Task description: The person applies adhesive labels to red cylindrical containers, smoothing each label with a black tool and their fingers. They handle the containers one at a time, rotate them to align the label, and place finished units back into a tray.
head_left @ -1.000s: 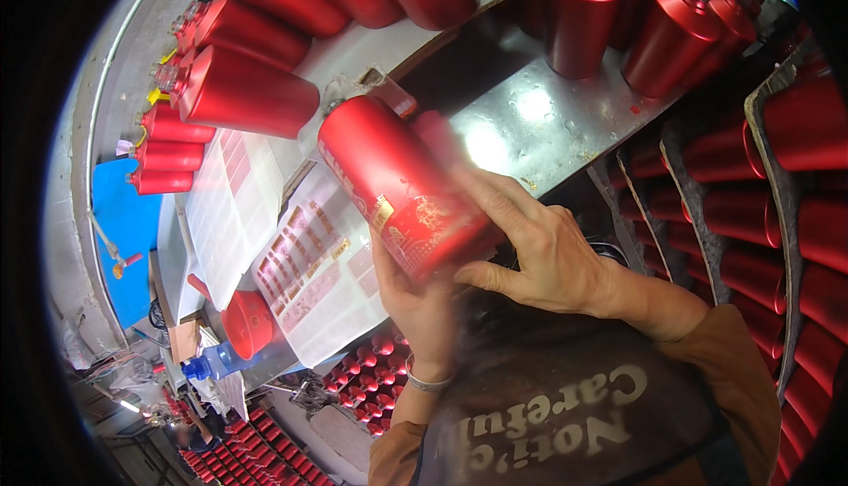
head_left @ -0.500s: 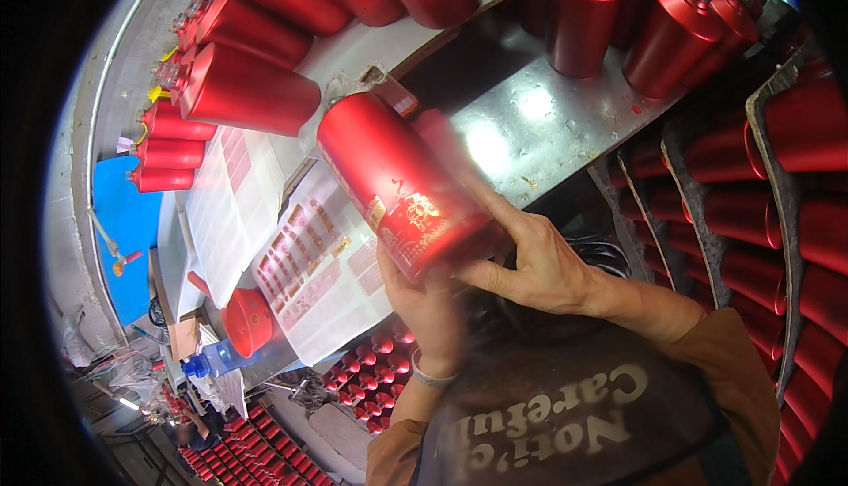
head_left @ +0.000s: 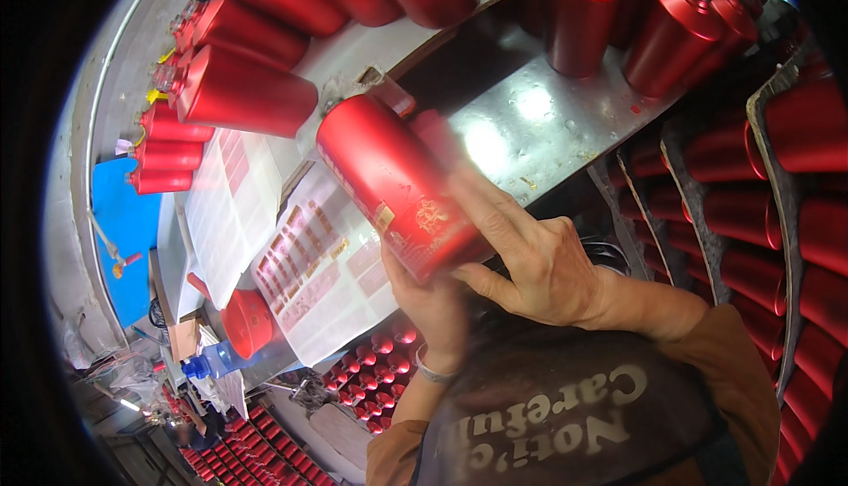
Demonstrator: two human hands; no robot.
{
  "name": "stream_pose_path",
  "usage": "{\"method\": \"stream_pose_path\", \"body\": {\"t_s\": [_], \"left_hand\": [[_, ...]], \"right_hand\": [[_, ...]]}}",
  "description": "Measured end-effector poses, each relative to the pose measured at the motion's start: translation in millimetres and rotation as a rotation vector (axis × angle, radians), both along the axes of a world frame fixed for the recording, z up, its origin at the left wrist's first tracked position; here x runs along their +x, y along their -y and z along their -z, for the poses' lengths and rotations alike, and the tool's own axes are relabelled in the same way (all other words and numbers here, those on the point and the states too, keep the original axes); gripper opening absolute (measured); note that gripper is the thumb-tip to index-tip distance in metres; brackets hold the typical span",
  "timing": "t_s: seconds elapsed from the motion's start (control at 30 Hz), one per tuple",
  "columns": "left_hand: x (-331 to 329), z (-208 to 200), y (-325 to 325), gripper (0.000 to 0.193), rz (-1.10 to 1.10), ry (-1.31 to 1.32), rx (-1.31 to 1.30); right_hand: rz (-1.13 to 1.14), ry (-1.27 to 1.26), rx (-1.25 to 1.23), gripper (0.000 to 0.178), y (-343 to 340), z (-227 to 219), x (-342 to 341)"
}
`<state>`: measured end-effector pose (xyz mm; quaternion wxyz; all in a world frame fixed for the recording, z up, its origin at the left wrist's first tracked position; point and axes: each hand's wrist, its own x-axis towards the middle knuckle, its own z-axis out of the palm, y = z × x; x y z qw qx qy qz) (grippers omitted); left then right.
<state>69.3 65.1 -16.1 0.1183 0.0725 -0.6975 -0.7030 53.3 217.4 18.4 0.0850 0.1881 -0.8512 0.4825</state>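
Observation:
A glossy red bottle (head_left: 380, 155) with a gold printed figure near its base lies tilted in front of me, neck end away from me. My left hand (head_left: 428, 305) grips it from below near the base end; part of that hand is blurred. My right hand (head_left: 543, 265) lies on the right side of the bottle, fingers stretched along its wall and thumb by the base edge. Left of the bottle is a sheet of gold and pale stickers (head_left: 305, 252) with a white backing. The bottle's neck rests by a small metal-and-clear fixture (head_left: 386, 88).
Several red bottles (head_left: 247, 88) lie at the upper left, and more red bottles (head_left: 583, 9) stand on the metal table (head_left: 521, 124). Racks of red bottles (head_left: 751, 256) fill the right side. A red container (head_left: 246, 322) and a blue-capped clear bottle (head_left: 212, 360) sit at the lower left.
The red bottle has turned slightly, its gold figure shifting a little to the right. My right hand has arched, its fingers moving up along the bottle's wall. My left hand stays at the base.

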Motion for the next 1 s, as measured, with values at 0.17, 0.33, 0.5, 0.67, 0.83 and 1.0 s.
{"method": "stream_pose_path", "body": {"t_s": [0.17,0.33,0.5,0.67,0.83,1.0], "left_hand": [[2,2,0,0.075,0.010,0.003,-0.011],[3,2,-2,0.082,-0.031,-0.036,-0.089],[3,-1,3,0.087,0.040,0.065,0.020],[2,-9,5,0.085,0.066,0.058,0.055],[-9,-36,44,0.086,0.118,0.139,-0.606],[4,-41,59,0.088,0.134,-0.250,-1.152]], "right_hand": [[0.034,0.014,-0.067,0.082,3,9,6],[0.007,0.200,-0.313,0.073,4,10,8],[-0.189,0.773,-0.831,0.052,8,16,4],[-0.412,1.220,-1.153,0.038,8,22,1],[-0.719,1.211,-0.593,0.029,-12,17,-4],[-0.372,0.919,-0.525,0.024,-25,22,-17]]}}
